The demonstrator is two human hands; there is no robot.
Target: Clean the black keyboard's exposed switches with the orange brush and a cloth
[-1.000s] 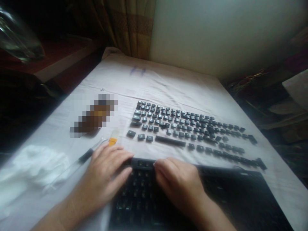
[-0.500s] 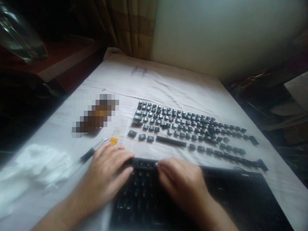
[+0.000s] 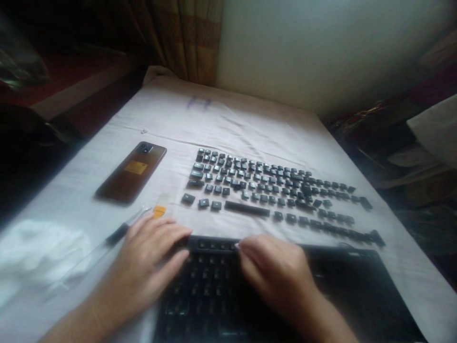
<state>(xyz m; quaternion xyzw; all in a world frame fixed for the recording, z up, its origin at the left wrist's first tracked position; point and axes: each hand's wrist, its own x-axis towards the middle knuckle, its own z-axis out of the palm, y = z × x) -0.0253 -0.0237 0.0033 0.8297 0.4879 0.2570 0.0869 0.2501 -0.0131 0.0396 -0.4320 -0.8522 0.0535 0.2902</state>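
A black keyboard point(image 3: 214, 276) with its keycaps taken off lies at the front, its bare key posts showing. My left hand point(image 3: 153, 257) grips its far left corner, thumb on the top and fingers along the back edge. My right hand point(image 3: 276, 262) is closed in a pinch over the back row of the keyboard. A small white tip shows at its fingertips, too blurred to name. Behind the keyboard, the loose black keycaps point(image 3: 262, 180) lie in rows, with the long spacebar point(image 3: 247, 208) among them. By my left fingers lies a small brush point(image 3: 159, 211) with a yellow-orange part.
A brown phone point(image 3: 132, 174) lies face down at the left. A dark-handled tool point(image 3: 117, 233), partly behind my left hand, points past a crumpled white cloth point(image 3: 46, 255). Everything rests on a pale sheet point(image 3: 250, 119); a wall and a curtain point(image 3: 189, 38) stand behind.
The view has shifted slightly, so the things on the sheet sit a little further left. My right hand has slid a little rightward along the keyboard's back row. My left hand stays at the corner.
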